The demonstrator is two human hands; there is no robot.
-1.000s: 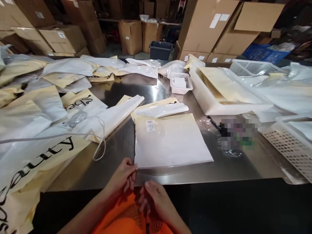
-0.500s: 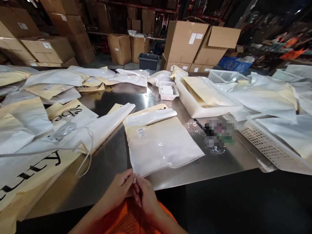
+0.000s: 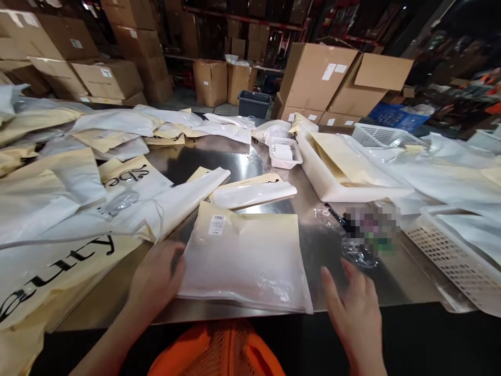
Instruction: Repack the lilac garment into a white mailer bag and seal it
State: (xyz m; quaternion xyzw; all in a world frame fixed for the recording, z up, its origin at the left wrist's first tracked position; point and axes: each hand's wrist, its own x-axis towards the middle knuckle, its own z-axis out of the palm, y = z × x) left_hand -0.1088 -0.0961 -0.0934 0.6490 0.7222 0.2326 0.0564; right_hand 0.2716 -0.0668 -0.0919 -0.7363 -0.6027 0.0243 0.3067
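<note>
The hands have left the near corner of the clear bag [image 3: 245,258], where both were pinching half a second ago. The left hand [image 3: 156,279] now rests at its 9 o'clock edge, fingers together and touching it; the right hand [image 3: 354,308] hovers at 4 o'clock, fingers spread, holding nothing. The bag now lies flat at the steel table's [image 3: 391,284] near edge, turned slightly, so the corner work appears finished.
</note>
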